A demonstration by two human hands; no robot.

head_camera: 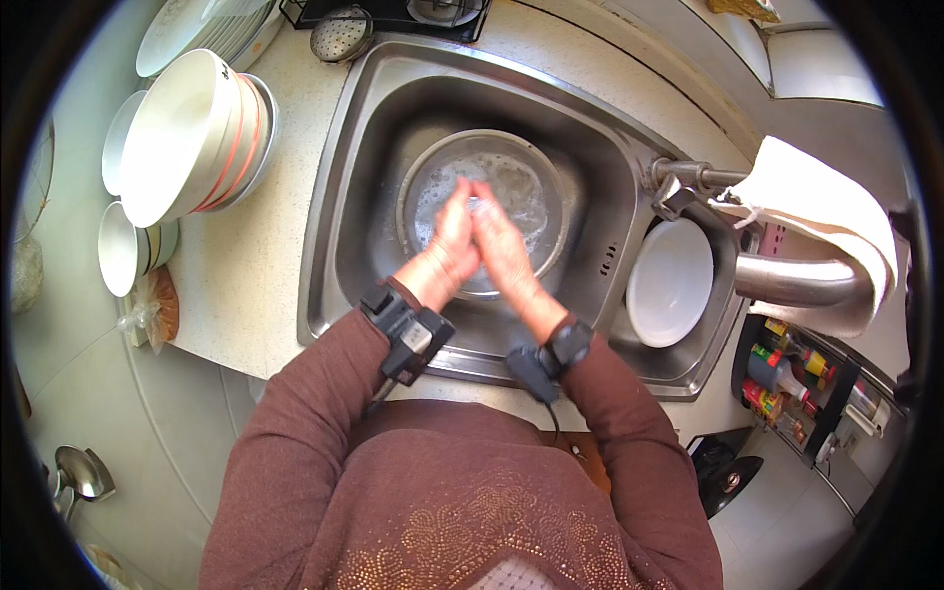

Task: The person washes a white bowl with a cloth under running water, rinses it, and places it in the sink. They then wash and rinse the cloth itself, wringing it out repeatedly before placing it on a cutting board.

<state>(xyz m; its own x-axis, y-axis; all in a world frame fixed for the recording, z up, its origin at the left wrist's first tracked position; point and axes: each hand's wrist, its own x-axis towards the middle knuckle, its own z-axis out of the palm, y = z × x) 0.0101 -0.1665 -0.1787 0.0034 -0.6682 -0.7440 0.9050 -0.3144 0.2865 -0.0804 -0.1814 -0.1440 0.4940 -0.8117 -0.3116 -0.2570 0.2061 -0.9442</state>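
My left hand point(451, 240) and my right hand point(504, 247) are pressed palm to palm over a round metal basin point(558, 193). The basin stands in the large bowl of a stainless steel sink point(354, 184) and holds foamy water. The fingertips point away from me, and a small whitish patch, perhaps foam, shows between the hands near the fingers. No utensil can be made out between the palms, whose inner sides are hidden. Both wrists bear dark strapped devices.
Stacked bowls point(177, 140) and plates point(199, 37) stand left on the counter. A white oval dish point(670, 283) lies in the small right sink. The faucet point(672, 193) is at right, near a white cloth point(818, 214) over a thick metal pipe point(796, 280). A perforated metal strainer point(341, 34) is behind.
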